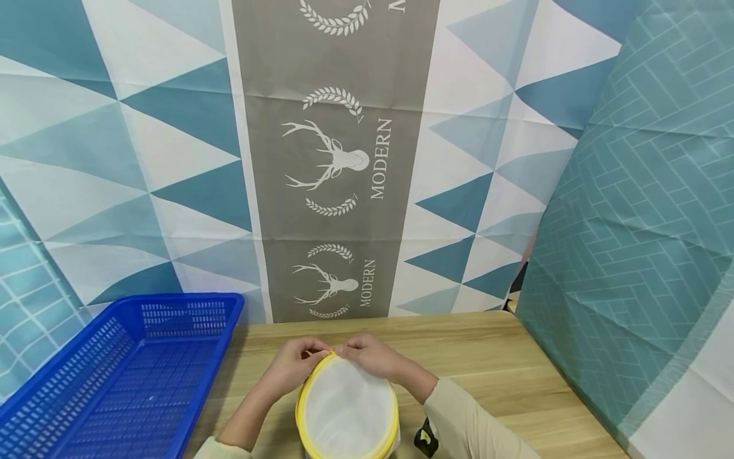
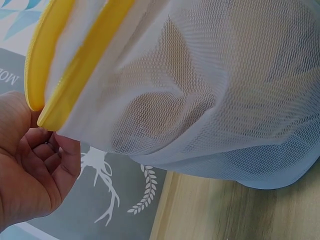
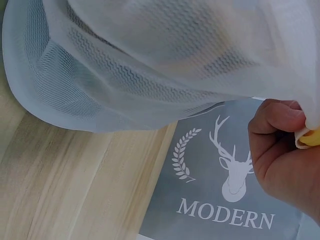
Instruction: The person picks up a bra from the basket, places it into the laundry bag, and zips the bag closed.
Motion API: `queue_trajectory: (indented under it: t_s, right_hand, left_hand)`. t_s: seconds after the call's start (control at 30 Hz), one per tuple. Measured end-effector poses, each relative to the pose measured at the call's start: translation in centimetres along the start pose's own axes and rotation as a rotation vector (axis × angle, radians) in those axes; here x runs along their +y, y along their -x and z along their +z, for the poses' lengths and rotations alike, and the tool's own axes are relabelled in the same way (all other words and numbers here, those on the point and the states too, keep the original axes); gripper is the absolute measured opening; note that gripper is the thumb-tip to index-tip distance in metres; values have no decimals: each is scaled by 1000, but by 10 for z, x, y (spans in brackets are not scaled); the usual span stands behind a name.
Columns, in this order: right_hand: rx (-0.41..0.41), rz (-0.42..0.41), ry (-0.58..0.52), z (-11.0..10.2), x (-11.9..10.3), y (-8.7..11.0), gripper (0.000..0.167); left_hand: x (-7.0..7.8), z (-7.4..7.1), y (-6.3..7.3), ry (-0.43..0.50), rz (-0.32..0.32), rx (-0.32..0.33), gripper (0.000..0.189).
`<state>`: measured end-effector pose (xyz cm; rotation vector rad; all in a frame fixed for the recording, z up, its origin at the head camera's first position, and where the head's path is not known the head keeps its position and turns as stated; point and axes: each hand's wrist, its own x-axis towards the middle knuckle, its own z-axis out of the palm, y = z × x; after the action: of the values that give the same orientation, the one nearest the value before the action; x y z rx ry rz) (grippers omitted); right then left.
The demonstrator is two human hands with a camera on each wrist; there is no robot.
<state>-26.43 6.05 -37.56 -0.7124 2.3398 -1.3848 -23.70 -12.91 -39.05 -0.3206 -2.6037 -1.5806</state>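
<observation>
A white mesh laundry bag (image 1: 350,408) with a round top and yellow trim stands on the table. My left hand (image 1: 295,366) pinches the trim at the far edge of the top. Close beside it, my right hand (image 1: 373,357) grips the same edge between thumb and curled fingers. In the left wrist view two yellow bands (image 2: 82,70) run down to the left hand's fingertips, above the thin mesh side (image 2: 250,90). The right wrist view shows a bit of yellow trim (image 3: 311,139) at the right thumb. Pale shapes show faintly through the mesh.
A blue plastic basket (image 1: 155,382) with slotted sides stands to the left. A small black item (image 1: 425,438) with a yellowish mark is by the right sleeve. Behind the wooden table (image 1: 459,344) hangs a patterned cloth (image 1: 338,210); a teal one (image 1: 648,223) hangs at right.
</observation>
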Motion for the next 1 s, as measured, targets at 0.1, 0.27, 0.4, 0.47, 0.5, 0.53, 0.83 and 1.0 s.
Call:
queue_trajectory:
  t_s: [0.1, 0.27, 0.4, 0.47, 0.5, 0.53, 0.83, 1.0]
  right_hand:
    - [8, 7, -1, 0, 1, 0, 29]
    - [10, 19, -21, -1, 3, 0, 31]
    - [12, 18, -41, -2, 5, -1, 32]
    - [18, 19, -41, -2, 6, -1, 32]
    - [18, 24, -43, -2, 6, -2, 32]
    - [20, 25, -42, -2, 5, -2, 32]
    - [-8, 17, 13, -5, -3, -3, 28]
    - [-30, 5, 25, -4, -4, -4, 29]
  left_hand:
    - [0, 0, 0, 7, 2, -3, 11]
    - [0, -1, 1, 27, -23, -12, 12]
    - [0, -2, 3, 42, -46, -20, 13]
    - [0, -2, 3, 41, -46, -18, 13]
    - [0, -2, 3, 41, -46, -16, 13]
    - [0, -2, 3, 39, -46, -13, 13]
    - [1, -1, 1, 25, -25, -10, 12]
    - [2, -2, 0, 29, -35, -16, 13]
